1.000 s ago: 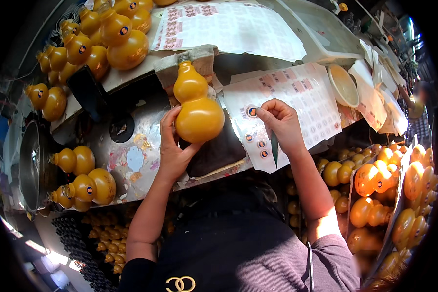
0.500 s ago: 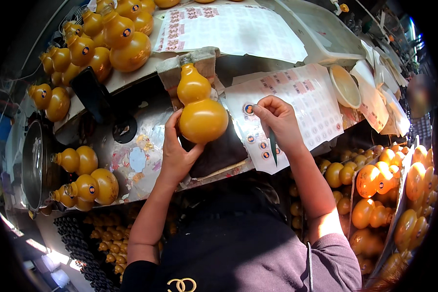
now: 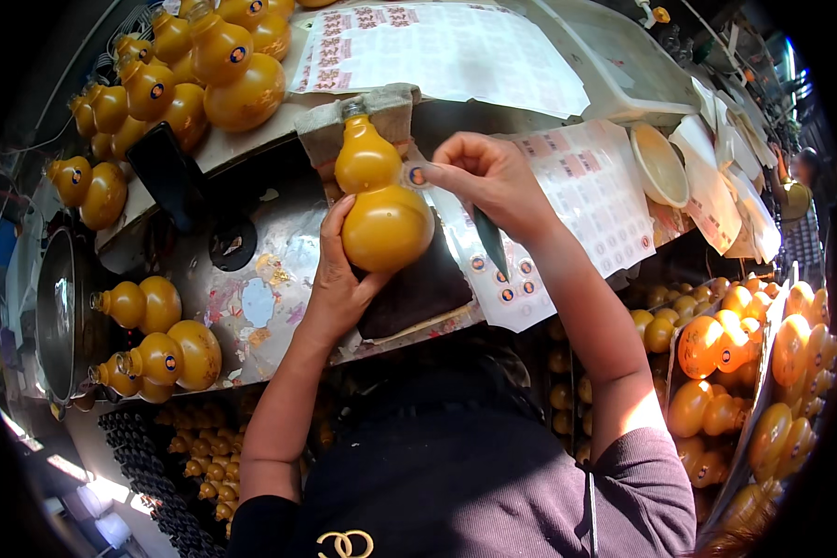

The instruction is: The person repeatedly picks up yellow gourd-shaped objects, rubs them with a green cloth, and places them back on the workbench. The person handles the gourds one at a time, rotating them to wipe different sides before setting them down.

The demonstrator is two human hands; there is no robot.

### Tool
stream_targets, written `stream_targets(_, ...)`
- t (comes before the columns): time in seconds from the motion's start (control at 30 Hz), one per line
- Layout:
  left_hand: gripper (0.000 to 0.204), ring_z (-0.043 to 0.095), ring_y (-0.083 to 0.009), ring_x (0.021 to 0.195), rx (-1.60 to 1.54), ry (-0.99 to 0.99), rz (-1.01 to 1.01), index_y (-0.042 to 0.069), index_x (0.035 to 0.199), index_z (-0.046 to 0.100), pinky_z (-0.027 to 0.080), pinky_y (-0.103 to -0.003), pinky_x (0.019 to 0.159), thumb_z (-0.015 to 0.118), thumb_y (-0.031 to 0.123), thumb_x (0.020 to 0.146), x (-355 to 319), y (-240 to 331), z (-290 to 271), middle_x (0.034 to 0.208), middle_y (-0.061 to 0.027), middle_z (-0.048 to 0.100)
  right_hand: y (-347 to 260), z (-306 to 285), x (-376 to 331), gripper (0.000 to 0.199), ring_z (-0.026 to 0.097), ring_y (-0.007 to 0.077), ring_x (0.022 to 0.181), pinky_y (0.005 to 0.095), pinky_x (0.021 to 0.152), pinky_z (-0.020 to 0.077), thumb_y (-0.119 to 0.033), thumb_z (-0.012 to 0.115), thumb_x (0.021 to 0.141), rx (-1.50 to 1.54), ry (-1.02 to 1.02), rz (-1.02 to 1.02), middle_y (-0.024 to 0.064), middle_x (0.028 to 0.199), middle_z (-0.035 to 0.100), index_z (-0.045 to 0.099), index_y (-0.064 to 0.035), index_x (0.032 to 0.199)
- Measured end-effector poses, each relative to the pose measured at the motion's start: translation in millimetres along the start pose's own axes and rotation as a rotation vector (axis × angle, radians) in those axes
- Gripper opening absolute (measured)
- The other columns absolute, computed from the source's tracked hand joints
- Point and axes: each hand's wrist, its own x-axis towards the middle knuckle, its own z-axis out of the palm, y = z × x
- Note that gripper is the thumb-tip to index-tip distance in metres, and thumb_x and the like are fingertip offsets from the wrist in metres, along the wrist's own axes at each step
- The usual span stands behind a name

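Observation:
A yellow gourd-shaped bottle [image 3: 386, 228] lies on a dark pad, its clear neck resting on a folded cloth [image 3: 395, 107]. My left hand [image 3: 338, 270] grips the bottle's wide lower bulb from the left and below. Between thumb and forefinger, my right hand [image 3: 493, 181] pinches a small round decal [image 3: 418, 175], dark blue and orange on a clear backing, beside the bottle's waist. A green pointed blade-like tool [image 3: 490, 240] is tucked in the same hand and points downward. Below it, several matching decals [image 3: 507, 279] lie on a white sheet [image 3: 521, 314].
Finished-looking gourd bottles with round decals [image 3: 242, 93] crowd the back left. More bottles [image 3: 172, 358] lie at the left by a round metal pan [image 3: 58, 316]. A phone-like black object [image 3: 166, 172] stands behind. Printed sheets [image 3: 437, 56], a bowl [image 3: 660, 163] and racked bottles [image 3: 707, 349] lie beyond and right.
My right hand has lifted the round decal off the sheet and carried it left to the bottle's side. My left hand keeps its hold on the bottle.

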Motion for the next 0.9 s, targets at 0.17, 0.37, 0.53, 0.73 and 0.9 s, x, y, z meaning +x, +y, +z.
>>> stream_targets(0.17, 0.089, 0.047, -0.0306, 0.123, 0.021, -0.014, -0.067, 0.004, 0.141, 0.022, 0.038, -0.038, 0.103, 0.079, 0.011, 0.073, 0.7, 7.6, -6.0, 0.133, -0.02, 0.042, 1.9, 11.9, 34.6, 0.015, 0.049, -0.0018, 0.063, 0.0153, 0.053, 0.0358, -0.018, 0.07, 0.087, -0.011, -0.176, -0.038, -0.0048, 0.073, 0.059, 0.063, -0.0048, 0.083)
stream_targets(0.37, 0.089, 0.043, -0.0283, 0.127, -0.034, -0.042, -0.125, 0.004, 0.141, 0.024, 0.033, -0.037, 0.108, 0.078, 0.01, 0.071, 3.3, 18.3, -10.5, 0.137, -0.0154, 0.039, 12.8, 12.6, 56.0, 0.018, 0.052, 0.0006, 0.066, 0.0161, 0.059, 0.0407, -0.019, 0.072, 0.086, -0.098, -0.241, -0.056, -0.0035, 0.073, 0.06, 0.062, -0.004, 0.083)
stream_targets(0.53, 0.07, 0.039, -0.0243, 0.131, -0.873, 0.048, -0.303, 0.002, 0.139, 0.028, 0.035, -0.035, 0.106, 0.067, 0.027, 0.086, 33.0, 7.9, -26.8, 0.136, -0.0149, 0.041, 14.4, 13.0, 57.5, 0.02, 0.052, 0.0007, 0.065, 0.0162, 0.059, 0.0407, -0.02, 0.074, 0.085, -0.196, -0.165, -0.095, -0.003, 0.071, 0.06, 0.061, -0.0039, 0.083)
stream_targets(0.73, 0.056, 0.051, -0.0194, 0.117, -0.748, 0.063, -0.397, -0.003, 0.134, 0.033, 0.043, -0.03, 0.099, 0.062, 0.021, 0.092, 74.6, 15.3, -16.4, 0.128, -0.015, 0.049, 24.0, 13.7, 55.0, 0.026, 0.049, 0.0014, 0.061, 0.0154, 0.056, 0.0371, -0.027, 0.069, 0.089, -0.04, -0.033, -0.013, -0.0034, 0.069, 0.057, 0.058, -0.0042, 0.094)
stream_targets(0.9, 0.051, 0.054, -0.0178, 0.113, -0.88, 0.062, -0.421, -0.003, 0.132, 0.035, 0.046, -0.028, 0.095, 0.06, 0.016, 0.093, 76.0, 15.8, -20.4, 0.125, -0.0146, 0.052, 27.1, 20.4, 44.0, 0.039, 0.047, 0.0031, 0.059, 0.0173, 0.055, 0.0363, -0.039, 0.066, 0.089, 0.03, 0.019, 0.147, -0.0037, 0.07, 0.055, 0.058, -0.0033, 0.1)
